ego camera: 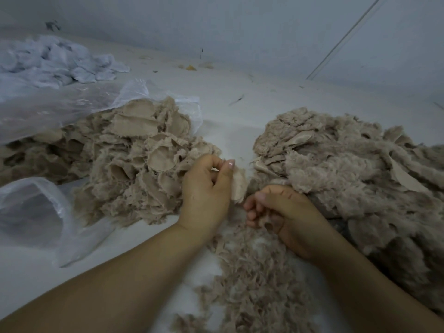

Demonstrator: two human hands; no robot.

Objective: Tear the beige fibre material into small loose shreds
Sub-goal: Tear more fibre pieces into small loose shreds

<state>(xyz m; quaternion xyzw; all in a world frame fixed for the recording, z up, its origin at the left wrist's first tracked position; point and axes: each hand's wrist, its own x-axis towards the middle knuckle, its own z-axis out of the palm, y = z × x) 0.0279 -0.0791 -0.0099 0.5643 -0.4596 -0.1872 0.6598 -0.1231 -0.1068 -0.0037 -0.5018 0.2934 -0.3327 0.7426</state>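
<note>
Beige piece (pixel 238 186) upright, long axis vertical, in left hand (pixel 206 186) pinch grip; right hand (pixel 283 212) curled on fibres.

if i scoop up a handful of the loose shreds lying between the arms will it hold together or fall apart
The loose shreds would probably come apart: they lie as separate wispy tufts with white surface showing through. They look very light, so some may drift or cling to skin. The piece pinched in the left hand droops at its frayed edge, so expect floppy material with no stiffness.
</note>
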